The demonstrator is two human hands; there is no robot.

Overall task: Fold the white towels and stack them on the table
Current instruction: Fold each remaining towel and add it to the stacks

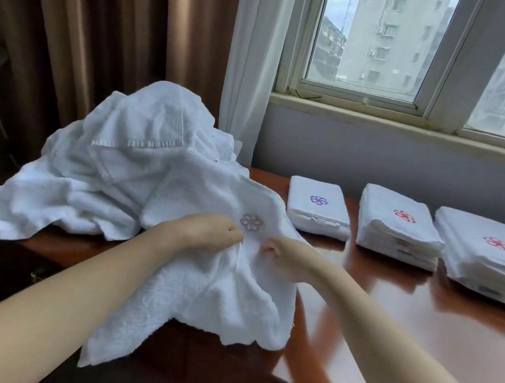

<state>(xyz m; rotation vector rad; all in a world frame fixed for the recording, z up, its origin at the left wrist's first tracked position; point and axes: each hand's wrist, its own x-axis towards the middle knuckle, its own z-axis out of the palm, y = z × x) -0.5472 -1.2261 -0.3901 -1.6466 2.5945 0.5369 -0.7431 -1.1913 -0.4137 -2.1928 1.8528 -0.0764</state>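
Observation:
A loose white towel with a pale purple flower emblem hangs over the front edge of the brown table. My left hand and my right hand both grip its cloth just below the emblem, close together. Behind it rises a heap of unfolded white towels. Along the back right lie three folded stacks: one with a purple flower, a middle stack with a red flower and a right stack with a red flower.
Brown curtains and a white sheer curtain hang behind the heap. A window and grey wall run behind the table. Bare polished tabletop shows at the right front.

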